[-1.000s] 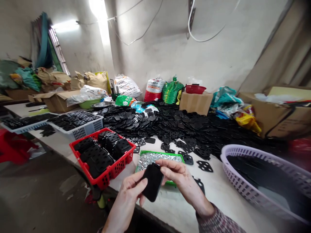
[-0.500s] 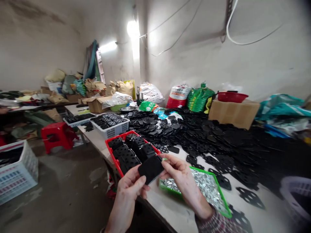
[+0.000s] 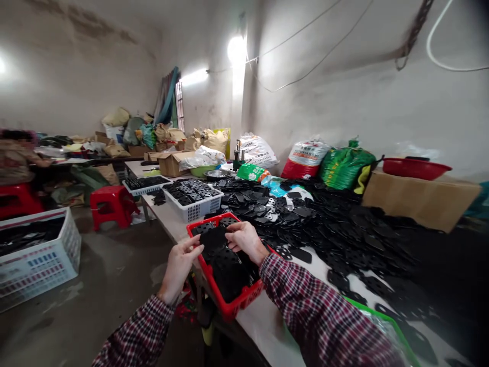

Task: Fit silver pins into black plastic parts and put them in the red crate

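Over the red basket [image 3: 229, 308], my left hand [image 3: 179, 266] pinches the left edge of a flat black plate [image 3: 214, 238] between thumb and fingers. My right hand [image 3: 245, 240] grips the same plate at its right side. Stacked black plates with holes [image 3: 229, 270] fill the basket under it. Whether the held plate touches the stack, I cannot tell. To the right lies a green-rimmed tray [image 3: 393, 323], partly hidden by my right sleeve.
A big heap of black plates [image 3: 336, 219] covers the table's right side. Beyond the red basket stand white baskets [image 3: 194, 206] of plates. A red stool [image 3: 110, 206] and a large white crate [image 3: 49, 260] are on the floor. A person [image 3: 17, 158] sits far left.
Both hands have moved forward with the black plate, from in front of the red basket to over it. The view has turned left, so the green-rimmed tray now sits further right.
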`<act>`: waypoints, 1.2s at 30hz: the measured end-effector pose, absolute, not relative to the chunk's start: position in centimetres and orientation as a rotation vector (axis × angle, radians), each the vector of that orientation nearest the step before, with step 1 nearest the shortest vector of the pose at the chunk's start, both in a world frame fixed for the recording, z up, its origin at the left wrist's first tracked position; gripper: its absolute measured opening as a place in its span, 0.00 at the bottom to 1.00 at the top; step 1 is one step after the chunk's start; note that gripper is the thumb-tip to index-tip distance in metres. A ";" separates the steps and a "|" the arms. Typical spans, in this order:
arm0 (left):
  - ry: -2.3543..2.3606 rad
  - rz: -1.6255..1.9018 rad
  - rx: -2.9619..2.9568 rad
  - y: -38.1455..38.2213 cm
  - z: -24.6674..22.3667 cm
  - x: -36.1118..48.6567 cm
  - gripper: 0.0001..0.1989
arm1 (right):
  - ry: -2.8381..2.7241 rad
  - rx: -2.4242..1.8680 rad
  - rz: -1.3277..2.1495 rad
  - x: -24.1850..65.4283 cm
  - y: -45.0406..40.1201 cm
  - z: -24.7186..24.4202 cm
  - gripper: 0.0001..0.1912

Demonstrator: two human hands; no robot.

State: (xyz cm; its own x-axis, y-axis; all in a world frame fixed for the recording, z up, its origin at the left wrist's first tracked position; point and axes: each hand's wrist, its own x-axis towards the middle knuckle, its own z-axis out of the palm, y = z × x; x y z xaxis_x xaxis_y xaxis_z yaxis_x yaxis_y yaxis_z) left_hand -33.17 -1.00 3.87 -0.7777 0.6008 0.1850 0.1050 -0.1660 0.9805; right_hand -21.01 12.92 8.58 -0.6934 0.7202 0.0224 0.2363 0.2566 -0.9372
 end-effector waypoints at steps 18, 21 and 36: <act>2.621 1.234 1.336 0.7 1.6 -36.0 0.17 | -2.574 -1.114 0.589 -23.6 14.4 6.5 0.09; 2.724 1.117 1.382 0.5 2.2 -35.4 0.17 | -2.601 -1.105 0.527 -23.7 14.5 6.4 0.09; 2.854 1.076 1.503 -0.2 2.5 -34.4 0.18 | -2.462 -0.806 0.552 -18.5 10.1 7.0 0.15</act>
